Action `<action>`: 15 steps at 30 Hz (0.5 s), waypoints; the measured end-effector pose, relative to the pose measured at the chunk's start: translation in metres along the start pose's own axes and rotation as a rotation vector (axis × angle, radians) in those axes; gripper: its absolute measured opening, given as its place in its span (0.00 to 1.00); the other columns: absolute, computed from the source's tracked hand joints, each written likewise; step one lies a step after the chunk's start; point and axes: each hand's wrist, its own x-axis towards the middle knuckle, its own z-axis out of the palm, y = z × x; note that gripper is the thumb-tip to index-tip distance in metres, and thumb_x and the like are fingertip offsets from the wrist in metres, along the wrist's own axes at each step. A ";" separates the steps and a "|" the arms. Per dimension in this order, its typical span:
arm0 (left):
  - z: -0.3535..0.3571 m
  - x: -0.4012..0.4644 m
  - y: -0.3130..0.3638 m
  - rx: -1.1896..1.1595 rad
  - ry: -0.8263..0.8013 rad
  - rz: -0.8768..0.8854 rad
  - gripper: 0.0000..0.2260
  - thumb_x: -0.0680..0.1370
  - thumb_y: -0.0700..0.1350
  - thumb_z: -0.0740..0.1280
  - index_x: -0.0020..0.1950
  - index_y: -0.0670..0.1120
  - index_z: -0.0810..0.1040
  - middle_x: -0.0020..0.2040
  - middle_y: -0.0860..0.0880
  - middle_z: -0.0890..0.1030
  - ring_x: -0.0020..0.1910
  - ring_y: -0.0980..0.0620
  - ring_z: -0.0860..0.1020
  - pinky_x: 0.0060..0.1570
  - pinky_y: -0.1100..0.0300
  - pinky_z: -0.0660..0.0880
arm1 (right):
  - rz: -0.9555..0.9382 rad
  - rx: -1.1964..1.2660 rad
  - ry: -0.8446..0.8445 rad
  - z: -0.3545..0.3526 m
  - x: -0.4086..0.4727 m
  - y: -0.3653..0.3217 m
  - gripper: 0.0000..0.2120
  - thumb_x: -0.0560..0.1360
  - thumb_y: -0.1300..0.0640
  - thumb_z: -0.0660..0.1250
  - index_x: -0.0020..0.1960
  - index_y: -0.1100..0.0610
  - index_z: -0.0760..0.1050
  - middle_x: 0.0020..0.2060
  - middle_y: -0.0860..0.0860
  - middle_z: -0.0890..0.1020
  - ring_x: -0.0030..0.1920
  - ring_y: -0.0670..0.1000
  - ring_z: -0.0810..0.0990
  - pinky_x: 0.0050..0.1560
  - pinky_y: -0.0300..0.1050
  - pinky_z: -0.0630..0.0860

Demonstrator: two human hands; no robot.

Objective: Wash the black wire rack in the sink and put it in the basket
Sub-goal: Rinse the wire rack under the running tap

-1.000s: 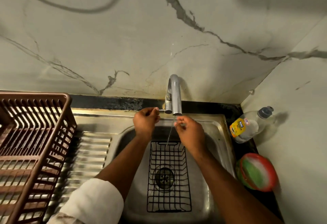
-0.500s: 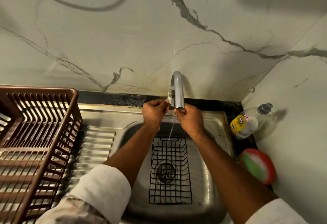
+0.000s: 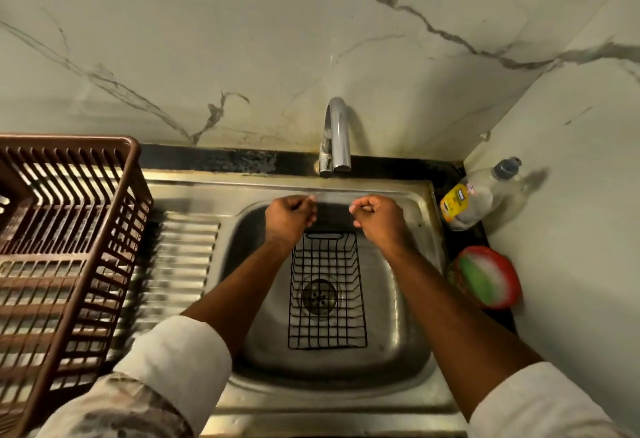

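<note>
The black wire rack (image 3: 327,290) lies flat in the steel sink (image 3: 408,340), over the drain, not yet in the brown plastic basket (image 3: 69,264) left of the sink; left hand (image 3: 289,221) and right hand (image 3: 379,219) hover above the sink, fingers curled, holding nothing visible; washing judged barely begun.

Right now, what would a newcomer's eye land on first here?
First, the two hands, left hand and right hand, fingers curled, holding nothing, hovering apart over the sink below the tap. Next, the black wire rack lying in the basin over the drain. Then the brown basket on the left.
</note>
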 end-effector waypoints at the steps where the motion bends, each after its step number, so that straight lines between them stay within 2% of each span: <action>1: -0.004 -0.006 -0.013 0.025 0.021 -0.041 0.04 0.81 0.47 0.69 0.48 0.50 0.83 0.44 0.48 0.86 0.46 0.49 0.86 0.52 0.53 0.83 | 0.011 -0.026 -0.010 -0.001 -0.009 0.010 0.03 0.76 0.56 0.73 0.44 0.50 0.82 0.38 0.49 0.86 0.38 0.50 0.86 0.47 0.48 0.83; 3: -0.014 -0.017 -0.041 0.109 0.074 -0.093 0.04 0.80 0.48 0.71 0.45 0.52 0.83 0.43 0.49 0.86 0.46 0.50 0.86 0.54 0.49 0.83 | 0.055 -0.100 -0.034 -0.001 -0.029 0.034 0.01 0.76 0.54 0.73 0.45 0.51 0.82 0.40 0.51 0.87 0.42 0.52 0.86 0.49 0.46 0.81; 5: -0.023 -0.031 -0.063 0.180 0.124 -0.139 0.05 0.79 0.49 0.72 0.43 0.53 0.83 0.42 0.50 0.86 0.44 0.50 0.85 0.54 0.47 0.83 | 0.124 -0.145 -0.039 0.000 -0.049 0.058 0.04 0.74 0.51 0.73 0.41 0.47 0.81 0.41 0.49 0.87 0.43 0.52 0.85 0.51 0.51 0.82; 8: -0.028 -0.053 -0.085 0.259 0.139 -0.164 0.04 0.78 0.49 0.73 0.46 0.50 0.85 0.41 0.50 0.86 0.43 0.51 0.85 0.53 0.47 0.83 | 0.165 -0.179 -0.039 -0.002 -0.082 0.076 0.03 0.74 0.53 0.72 0.42 0.49 0.81 0.40 0.48 0.87 0.42 0.51 0.85 0.50 0.51 0.82; 11: -0.023 -0.071 -0.090 0.332 0.095 -0.093 0.05 0.79 0.49 0.72 0.50 0.49 0.86 0.42 0.51 0.86 0.44 0.51 0.84 0.52 0.52 0.82 | 0.160 -0.212 0.007 -0.013 -0.109 0.085 0.02 0.73 0.56 0.71 0.44 0.51 0.83 0.39 0.47 0.87 0.41 0.49 0.85 0.48 0.48 0.82; 15: 0.010 -0.083 -0.072 0.255 -0.027 -0.027 0.05 0.80 0.48 0.71 0.53 0.49 0.84 0.44 0.51 0.85 0.42 0.54 0.82 0.37 0.65 0.76 | 0.177 -0.178 0.109 -0.033 -0.126 0.088 0.04 0.72 0.57 0.71 0.45 0.49 0.83 0.39 0.47 0.87 0.40 0.48 0.85 0.46 0.48 0.82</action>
